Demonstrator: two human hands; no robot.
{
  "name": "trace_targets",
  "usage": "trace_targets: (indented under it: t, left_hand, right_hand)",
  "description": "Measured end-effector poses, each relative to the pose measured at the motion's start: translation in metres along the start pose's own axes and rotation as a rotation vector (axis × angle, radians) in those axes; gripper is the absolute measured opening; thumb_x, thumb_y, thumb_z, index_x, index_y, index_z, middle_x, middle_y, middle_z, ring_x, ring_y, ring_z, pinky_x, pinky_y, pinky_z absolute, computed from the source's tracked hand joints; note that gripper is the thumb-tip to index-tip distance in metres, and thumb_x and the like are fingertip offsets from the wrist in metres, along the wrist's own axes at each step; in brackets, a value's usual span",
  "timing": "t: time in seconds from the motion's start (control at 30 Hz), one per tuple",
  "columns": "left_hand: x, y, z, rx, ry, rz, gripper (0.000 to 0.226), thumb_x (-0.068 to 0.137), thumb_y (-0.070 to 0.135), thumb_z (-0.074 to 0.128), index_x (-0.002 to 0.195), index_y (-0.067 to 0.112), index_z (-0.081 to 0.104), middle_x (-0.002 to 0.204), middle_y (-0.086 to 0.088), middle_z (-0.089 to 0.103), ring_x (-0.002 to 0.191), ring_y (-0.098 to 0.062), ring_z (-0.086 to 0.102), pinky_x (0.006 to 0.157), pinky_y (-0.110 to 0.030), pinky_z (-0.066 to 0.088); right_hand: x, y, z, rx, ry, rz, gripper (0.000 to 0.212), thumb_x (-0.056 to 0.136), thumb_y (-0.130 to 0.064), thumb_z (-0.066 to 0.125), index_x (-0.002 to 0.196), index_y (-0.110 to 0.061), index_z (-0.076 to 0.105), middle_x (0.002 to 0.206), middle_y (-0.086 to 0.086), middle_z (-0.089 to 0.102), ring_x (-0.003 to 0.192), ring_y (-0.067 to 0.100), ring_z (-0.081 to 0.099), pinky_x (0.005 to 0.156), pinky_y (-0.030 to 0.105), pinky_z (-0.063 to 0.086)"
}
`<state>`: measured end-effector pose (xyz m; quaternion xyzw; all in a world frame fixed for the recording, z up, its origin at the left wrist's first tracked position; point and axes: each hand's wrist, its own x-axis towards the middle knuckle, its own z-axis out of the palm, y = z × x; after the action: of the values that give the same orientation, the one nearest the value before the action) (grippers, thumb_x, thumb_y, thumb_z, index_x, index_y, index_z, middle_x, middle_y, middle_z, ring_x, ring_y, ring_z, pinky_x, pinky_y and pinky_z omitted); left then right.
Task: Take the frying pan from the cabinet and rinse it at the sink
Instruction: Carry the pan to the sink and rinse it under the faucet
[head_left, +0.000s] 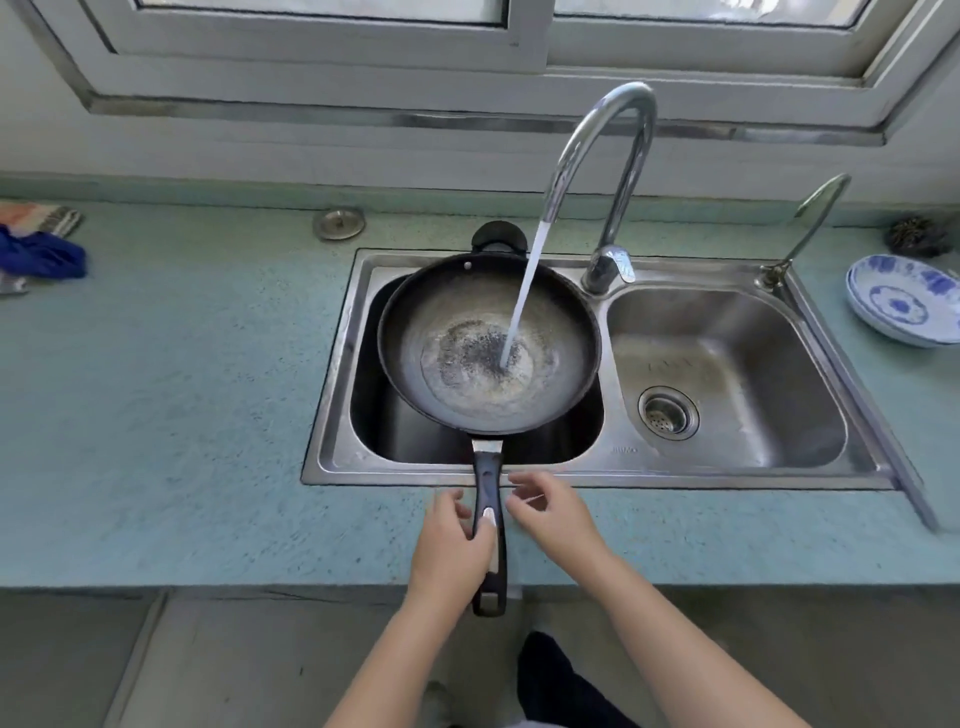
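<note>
A black frying pan (467, 312) sits over the left basin of the steel sink (597, 470), its long black handle (487, 483) reaching toward me over the sink's front rim. Water runs from the tall curved faucet (613, 171) into the pan's middle, where it pools and foams. My left hand (452, 545) grips the handle, thumb on top. My right hand (550, 512) hovers just right of the handle with its fingers loosely curled, holding nothing.
The right basin (727, 374) shows a drain strainer. A small second tap (810, 223) stands at the sink's back right. A blue-and-white plate (904, 299) and a dark scrubber (917, 236) lie at the right. Cloths (36, 244) lie on the teal counter at the left.
</note>
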<state>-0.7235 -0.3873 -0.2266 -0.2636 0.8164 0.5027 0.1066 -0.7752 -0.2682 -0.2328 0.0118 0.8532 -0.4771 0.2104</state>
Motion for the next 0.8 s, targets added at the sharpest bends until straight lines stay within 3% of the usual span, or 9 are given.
trace_targets:
  t: [0.1, 0.23, 0.33, 0.4, 0.6, 0.7, 0.8]
  left_hand:
    - [-0.006, -0.009, 0.002, -0.095, -0.054, -0.080, 0.019, 0.091, 0.027, 0.055, 0.106, 0.018, 0.049, 0.081, 0.013, 0.055, 0.076, -0.009, 0.055, 0.059, -0.017, 0.040]
    - [-0.009, -0.008, 0.007, -0.278, -0.178, -0.199, 0.013, 0.092, 0.026, 0.053, 0.086, 0.014, 0.054, 0.076, -0.005, 0.066, 0.059, -0.011, 0.062, 0.047, -0.017, 0.045]
    - [-0.008, -0.002, 0.007, -0.443, -0.273, -0.321, 0.014, 0.090, 0.018, 0.054, 0.094, 0.005, 0.055, 0.074, -0.008, 0.067, 0.050, -0.010, 0.067, 0.050, -0.024, 0.051]
    - [-0.003, 0.001, 0.010, -0.493, -0.300, -0.384, 0.018, 0.087, 0.015, 0.055, 0.098, 0.001, 0.057, 0.069, -0.008, 0.065, 0.044, -0.011, 0.064, 0.050, -0.024, 0.048]
    - [0.003, 0.005, 0.014, -0.442, -0.171, -0.417, 0.008, 0.078, 0.014, 0.059, 0.078, 0.006, 0.056, 0.051, -0.005, 0.054, 0.039, -0.018, 0.049, 0.042, -0.020, 0.034]
    - [0.004, 0.002, 0.009, -0.448, -0.182, -0.415, 0.008, 0.076, 0.015, 0.063, 0.075, 0.010, 0.057, 0.045, -0.001, 0.051, 0.034, -0.014, 0.046, 0.043, -0.021, 0.032]
    - [0.005, 0.001, 0.001, -0.491, -0.229, -0.404, 0.005, 0.080, 0.008, 0.056, 0.077, 0.010, 0.058, 0.042, 0.002, 0.047, 0.032, -0.011, 0.042, 0.038, -0.016, 0.033]
  right_hand:
    - [-0.005, -0.001, 0.014, 0.081, -0.030, 0.084, 0.022, 0.084, -0.013, 0.061, 0.105, -0.019, 0.059, 0.078, -0.009, 0.059, 0.070, 0.004, 0.056, 0.055, 0.008, 0.041]
    - [-0.005, -0.006, 0.022, 0.146, -0.042, 0.188, 0.022, 0.083, -0.014, 0.062, 0.103, -0.017, 0.056, 0.070, -0.005, 0.056, 0.065, 0.009, 0.055, 0.067, 0.028, 0.048]
    - [-0.004, -0.013, 0.026, 0.166, -0.048, 0.231, 0.013, 0.085, -0.016, 0.060, 0.095, -0.020, 0.051, 0.072, -0.004, 0.055, 0.058, 0.009, 0.052, 0.052, 0.023, 0.042]
    - [-0.001, -0.017, 0.028, 0.179, -0.024, 0.246, 0.010, 0.085, -0.017, 0.060, 0.087, -0.020, 0.051, 0.074, -0.005, 0.056, 0.061, 0.009, 0.052, 0.052, 0.023, 0.040]
    - [0.005, -0.026, 0.023, 0.230, -0.079, 0.299, 0.010, 0.086, -0.017, 0.060, 0.080, -0.015, 0.053, 0.070, -0.001, 0.055, 0.059, 0.008, 0.048, 0.053, 0.021, 0.039]
    - [0.009, -0.027, 0.019, 0.393, -0.172, 0.344, 0.016, 0.089, -0.014, 0.055, 0.073, -0.015, 0.057, 0.064, 0.001, 0.053, 0.049, 0.008, 0.047, 0.048, 0.017, 0.040]
    - [0.011, -0.027, 0.017, 0.537, -0.232, 0.364, 0.015, 0.092, -0.013, 0.052, 0.080, -0.013, 0.059, 0.075, 0.009, 0.059, 0.056, 0.013, 0.057, 0.050, 0.020, 0.046]
